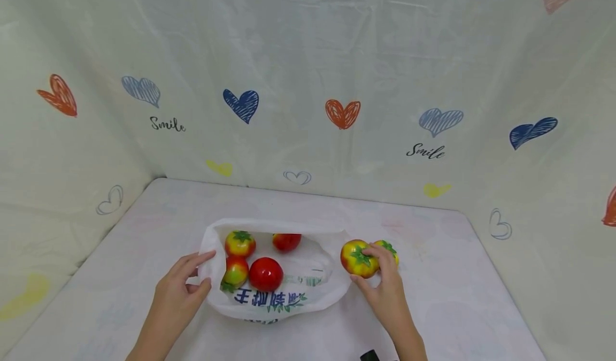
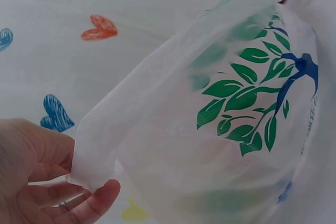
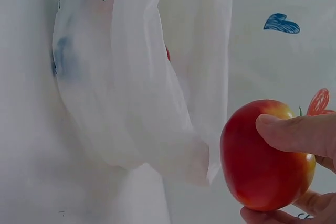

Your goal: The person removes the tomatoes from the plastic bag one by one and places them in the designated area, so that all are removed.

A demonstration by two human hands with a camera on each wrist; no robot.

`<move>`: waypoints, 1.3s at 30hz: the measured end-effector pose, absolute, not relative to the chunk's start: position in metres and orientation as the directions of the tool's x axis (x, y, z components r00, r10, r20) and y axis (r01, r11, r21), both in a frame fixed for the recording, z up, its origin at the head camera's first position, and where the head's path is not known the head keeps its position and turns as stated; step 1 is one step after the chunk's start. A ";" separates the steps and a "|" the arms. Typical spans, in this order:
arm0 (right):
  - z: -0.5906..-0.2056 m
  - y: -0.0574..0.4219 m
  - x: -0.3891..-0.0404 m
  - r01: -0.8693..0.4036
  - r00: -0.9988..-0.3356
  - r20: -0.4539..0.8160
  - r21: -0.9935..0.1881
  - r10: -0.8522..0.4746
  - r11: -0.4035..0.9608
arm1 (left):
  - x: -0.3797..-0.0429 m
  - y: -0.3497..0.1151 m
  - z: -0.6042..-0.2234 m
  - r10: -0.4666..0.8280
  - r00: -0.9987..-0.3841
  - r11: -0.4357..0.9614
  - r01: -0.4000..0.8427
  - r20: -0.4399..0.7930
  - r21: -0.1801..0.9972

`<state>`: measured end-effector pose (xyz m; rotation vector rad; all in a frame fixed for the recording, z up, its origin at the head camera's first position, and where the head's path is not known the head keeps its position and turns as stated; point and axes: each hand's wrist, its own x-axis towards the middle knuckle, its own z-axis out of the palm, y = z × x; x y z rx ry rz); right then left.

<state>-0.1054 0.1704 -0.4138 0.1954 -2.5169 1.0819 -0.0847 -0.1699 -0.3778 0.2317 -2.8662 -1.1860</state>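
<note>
A white plastic bag (image 1: 308, 226) with green leaf and blue print lies with its mouth spread open in the head view. Inside it are several toy tomatoes, among them a plain red one (image 1: 266, 275) and red-yellow ones (image 1: 239, 243) with green leaf tops. My left hand (image 1: 179, 290) pinches the bag's left rim between thumb and fingers, also seen in the left wrist view. Just beyond the right rim, my right hand (image 1: 387, 289) grips a red-yellow tomato (image 1: 353, 256), its thumb across the side in the right wrist view. Behind those fingers, another yellowish tomato (image 1: 393, 251) is partly hidden.
The pale table (image 1: 443, 275) reaches back to a white curtain (image 1: 289, 56) printed with hearts and "Smile" lettering. Something black (image 1: 369, 355) pokes into the bottom edge beside the right forearm.
</note>
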 end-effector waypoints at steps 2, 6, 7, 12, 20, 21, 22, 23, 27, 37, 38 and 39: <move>-0.416 0.173 -0.105 -0.281 -0.908 0.417 -0.663 0.031 0.694 | -0.085 -0.170 -0.378 -0.153 -0.988 0.699 -0.130 -0.031 0.703; -0.419 0.178 -0.104 -0.281 -0.902 0.430 -0.659 0.043 0.698 | -0.085 -0.170 -0.379 -0.155 -0.987 0.701 -0.133 -0.032 0.701; -0.420 0.179 -0.104 -0.279 -0.901 0.432 -0.662 0.049 0.696 | -0.084 -0.170 -0.379 -0.157 -0.987 0.701 -0.133 -0.030 0.700; -0.421 0.185 -0.102 -0.256 -0.901 0.428 -0.658 0.071 0.708 | -0.083 -0.170 -0.379 -0.153 -0.988 0.701 -0.109 -0.001 0.704; -0.425 0.197 -0.100 -0.215 -0.898 0.420 -0.679 0.131 0.702 | -0.083 -0.170 -0.378 -0.150 -0.989 0.698 -0.117 -0.016 0.707; -0.426 0.198 -0.100 -0.216 -0.895 0.426 -0.679 0.137 0.701 | -0.084 -0.170 -0.379 -0.149 -0.989 0.697 -0.121 -0.022 0.707; -0.427 0.200 -0.100 -0.216 -0.892 0.428 -0.684 0.143 0.696 | -0.084 -0.170 -0.379 -0.149 -0.988 0.696 -0.125 -0.028 0.707; -0.428 0.202 -0.100 -0.214 -0.891 0.428 -0.690 0.152 0.691 | -0.084 -0.170 -0.379 -0.150 -0.988 0.696 -0.129 -0.032 0.707; -0.431 0.209 -0.101 -0.191 -0.885 0.426 -0.702 0.189 0.686 | -0.085 -0.170 -0.380 -0.152 -0.987 0.693 -0.138 -0.044 0.708; -0.437 0.228 -0.104 -0.101 -0.882 0.376 -0.740 0.284 0.665 | -0.083 -0.171 -0.380 -0.156 -0.988 0.698 -0.116 -0.008 0.707; -0.438 0.229 -0.104 -0.092 -0.882 0.371 -0.741 0.291 0.666 | -0.083 -0.171 -0.379 -0.156 -0.988 0.696 -0.121 -0.015 0.708; -0.439 0.231 -0.104 -0.081 -0.881 0.366 -0.742 0.300 0.666 | -0.084 -0.170 -0.379 -0.158 -0.987 0.695 -0.129 -0.024 0.708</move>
